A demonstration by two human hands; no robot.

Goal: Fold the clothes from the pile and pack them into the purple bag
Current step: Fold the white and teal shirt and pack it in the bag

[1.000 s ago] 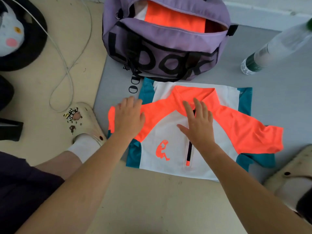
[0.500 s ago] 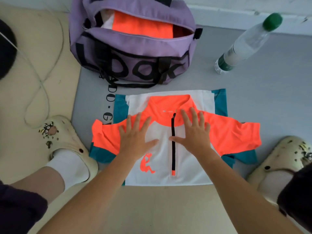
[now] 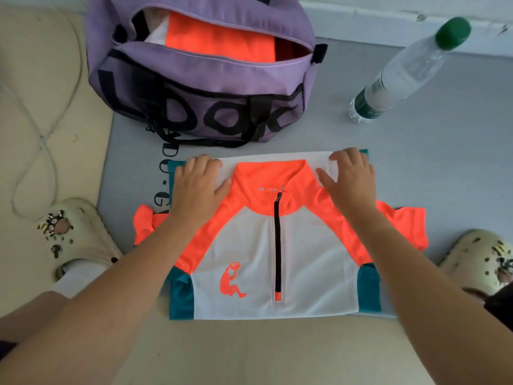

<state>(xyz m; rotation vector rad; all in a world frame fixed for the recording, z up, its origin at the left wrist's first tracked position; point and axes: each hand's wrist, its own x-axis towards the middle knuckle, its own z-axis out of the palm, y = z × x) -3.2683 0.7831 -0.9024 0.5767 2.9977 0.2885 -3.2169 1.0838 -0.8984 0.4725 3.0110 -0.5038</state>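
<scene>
Step in hand: flattening and squaring a half-folded shirt on the floor mat, by judgement ahead of the sleeve folds.
Left hand: palm down at the far-left corner of the shirt, fingers straight and spread, pressing, clamped on nothing.
Right hand: at the far-right corner, fingers a little bent over the edge; pressing or pinching, cannot tell.
Doing it well: both palms kept flat, cloth drawn evenly outward from the zip line; far edge lined up square before either sleeve comes in; light pressure only, or the layer beneath likely drags.
Shirt position: front up, collar toward the purple bag, just short of it and not touching; both orange sleeves sticking out sideways.
Shirt material: thin, smooth sports knit; white body, orange shoulders and collar, teal side panels, short black zip, small orange figure print. Probably slippery, creases likely weak.
Bag: soft woven fabric, slumped, top zip open, orange-and-white garment already inside.
Mat: grey, faintly textured, flat.
Nearby: clear plastic bottle with green cap standing well right of the bag.
</scene>
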